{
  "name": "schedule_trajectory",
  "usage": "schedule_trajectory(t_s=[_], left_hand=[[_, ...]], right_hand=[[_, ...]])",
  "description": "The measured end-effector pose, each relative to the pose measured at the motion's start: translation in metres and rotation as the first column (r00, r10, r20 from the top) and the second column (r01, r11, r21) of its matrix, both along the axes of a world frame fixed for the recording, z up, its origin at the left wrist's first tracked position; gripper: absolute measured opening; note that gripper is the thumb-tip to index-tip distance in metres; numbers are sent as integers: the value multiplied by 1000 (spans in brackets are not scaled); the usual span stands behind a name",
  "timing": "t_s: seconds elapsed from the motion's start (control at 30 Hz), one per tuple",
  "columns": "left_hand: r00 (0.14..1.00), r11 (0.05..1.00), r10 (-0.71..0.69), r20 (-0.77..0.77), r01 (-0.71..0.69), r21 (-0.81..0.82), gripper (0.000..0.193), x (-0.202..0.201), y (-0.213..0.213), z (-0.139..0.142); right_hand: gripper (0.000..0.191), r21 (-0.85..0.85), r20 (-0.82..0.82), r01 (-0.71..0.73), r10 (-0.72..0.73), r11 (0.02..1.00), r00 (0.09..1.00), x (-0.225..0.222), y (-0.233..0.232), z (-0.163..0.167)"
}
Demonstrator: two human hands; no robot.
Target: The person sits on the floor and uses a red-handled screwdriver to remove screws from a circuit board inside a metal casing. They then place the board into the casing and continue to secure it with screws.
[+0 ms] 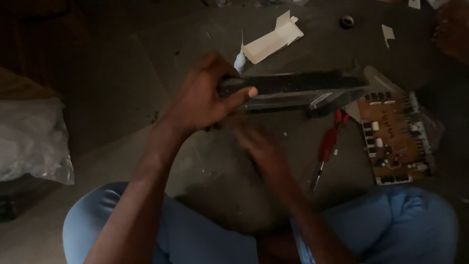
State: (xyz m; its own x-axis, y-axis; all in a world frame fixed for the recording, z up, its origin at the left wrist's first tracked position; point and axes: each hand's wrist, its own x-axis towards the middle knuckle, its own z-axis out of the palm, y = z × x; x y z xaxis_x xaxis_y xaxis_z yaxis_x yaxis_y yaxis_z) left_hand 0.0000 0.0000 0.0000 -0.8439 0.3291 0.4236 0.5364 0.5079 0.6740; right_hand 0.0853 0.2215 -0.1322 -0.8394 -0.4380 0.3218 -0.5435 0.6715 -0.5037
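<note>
1. Long, dark, flat metal-and-plastic bar [298, 90], speckled with pale dust along its top face, is held level above the grey floor [117, 73], between the person's blue-trousered knees and the litter farther off. Its right end widens into an angled grey bracket.

2. Nearest the camera, the right hand [261, 146] is blurred below the bar's left end; I cannot tell whether its fingers are spread or closed, or whether they touch the bar.

3. Just beyond, the left hand [207, 98] grips the bar's left end, its fingers curled over the top edge and the thumb [242, 95] pressed flat along the near face.

4. Right of the blurred hand, a red-handled screwdriver with a thin steel shaft [325, 154] lies on the floor, its tip pointing toward the knees.

5. Farther right lies a tan rectangular circuit board studded with black and white components [395, 139], just under the bar's bracket end.

6. At the left, a crinkled clear plastic bag [31, 139] lies well apart from the hands.

7. Beyond the bar, an opened white cardboard box [273, 39] lies flat, with a small white tube [239, 61] beside it near the left knuckles.

8. Farthest away are a small dark tape roll [347, 21] and white paper scraps [387, 33].
</note>
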Motion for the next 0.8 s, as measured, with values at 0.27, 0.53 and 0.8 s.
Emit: schedule_trajectory(t_s=[0.27,0.53,0.8], left_hand=[[998,1000,-8,-56,8,-8,49,4,-1,-5],[999,1000,4,-40,-5,-8,47,6,0,7],[999,1000,12,-34,-13,-12,48,4,6,10]], right_hand=[[49,250,145,449,-492,858,859,0,47,23],[39,84,165,210,-221,974,961,1,3,3],[33,-148,337,392,-326,908,883,-7,38,45]])
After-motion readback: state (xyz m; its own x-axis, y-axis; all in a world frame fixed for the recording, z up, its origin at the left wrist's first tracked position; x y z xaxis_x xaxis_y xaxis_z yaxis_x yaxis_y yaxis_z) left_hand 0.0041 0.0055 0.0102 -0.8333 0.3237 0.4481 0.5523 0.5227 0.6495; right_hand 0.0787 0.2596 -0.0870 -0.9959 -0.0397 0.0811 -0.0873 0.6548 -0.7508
